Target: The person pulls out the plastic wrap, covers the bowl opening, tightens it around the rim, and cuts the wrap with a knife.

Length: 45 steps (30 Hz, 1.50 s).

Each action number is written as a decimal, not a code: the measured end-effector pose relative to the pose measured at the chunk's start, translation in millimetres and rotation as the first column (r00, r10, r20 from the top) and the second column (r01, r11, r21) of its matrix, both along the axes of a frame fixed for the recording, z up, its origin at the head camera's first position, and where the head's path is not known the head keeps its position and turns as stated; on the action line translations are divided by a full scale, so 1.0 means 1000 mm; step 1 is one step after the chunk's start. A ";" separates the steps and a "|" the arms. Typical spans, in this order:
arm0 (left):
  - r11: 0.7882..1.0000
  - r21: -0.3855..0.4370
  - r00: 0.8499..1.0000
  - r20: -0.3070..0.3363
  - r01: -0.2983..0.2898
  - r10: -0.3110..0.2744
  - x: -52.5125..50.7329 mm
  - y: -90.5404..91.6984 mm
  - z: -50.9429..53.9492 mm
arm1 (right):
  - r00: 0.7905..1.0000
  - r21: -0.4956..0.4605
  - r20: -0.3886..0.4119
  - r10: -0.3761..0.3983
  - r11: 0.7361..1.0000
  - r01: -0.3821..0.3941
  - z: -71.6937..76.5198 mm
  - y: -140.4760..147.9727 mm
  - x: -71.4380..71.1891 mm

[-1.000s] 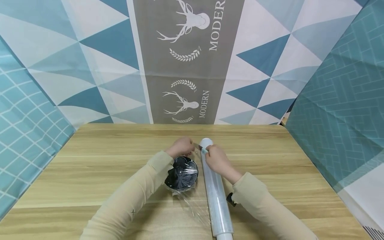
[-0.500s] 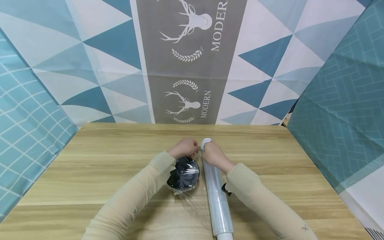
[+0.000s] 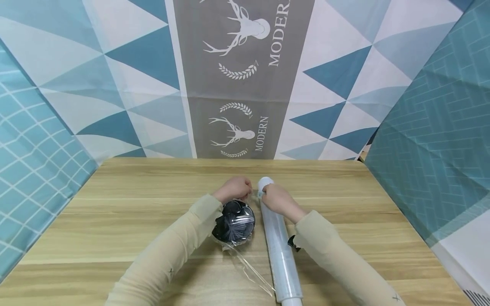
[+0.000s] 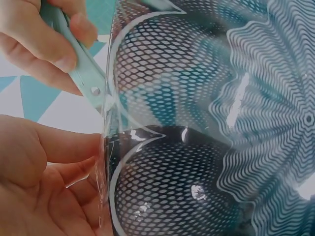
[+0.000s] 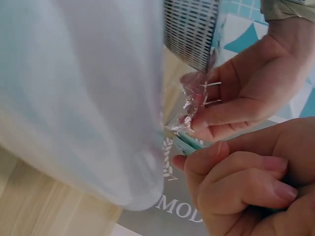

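Note:
A dark patterned bowl (image 3: 234,223) with clear film stretched over it stands on the wooden table, left of a long roll of film (image 3: 281,250). Beyond the bowl, my left hand (image 3: 234,188) pinches the film's gathered edge (image 5: 189,105), seen in the right wrist view. My right hand (image 3: 281,202), at the far end of the roll, grips a pale green knife (image 4: 83,69), its tip beside the film at the bowl's rim in the left wrist view. A loose strip of film (image 3: 250,270) trails from the bowl toward the roll's near end.
The wooden table (image 3: 126,204) reaches back to a hanging cloth (image 3: 233,85) with deer and triangle prints. Blue tiled cloth (image 3: 30,148) hangs at the left and teal cloth (image 3: 440,127) at the right. A small black object shows by my right cuff.
My right hand moved to my left hand with the knife, then back slightly right. The film between bowl and roll now hangs as a narrower, looser strip. My left hand keeps its pinch.

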State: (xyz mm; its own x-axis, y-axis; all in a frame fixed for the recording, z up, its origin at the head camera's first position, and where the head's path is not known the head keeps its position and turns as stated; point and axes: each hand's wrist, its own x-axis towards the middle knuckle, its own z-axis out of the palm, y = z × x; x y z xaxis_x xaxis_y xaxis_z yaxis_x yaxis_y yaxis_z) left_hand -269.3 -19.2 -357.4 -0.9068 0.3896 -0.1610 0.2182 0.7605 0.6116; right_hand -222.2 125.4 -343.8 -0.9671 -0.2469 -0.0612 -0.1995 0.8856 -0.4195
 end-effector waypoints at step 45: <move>0.990 0.122 0.997 0.041 -0.073 0.068 0.001 -0.003 -0.001 | 0.999 0.041 -0.020 0.044 0.998 -0.043 0.005 0.012 0.025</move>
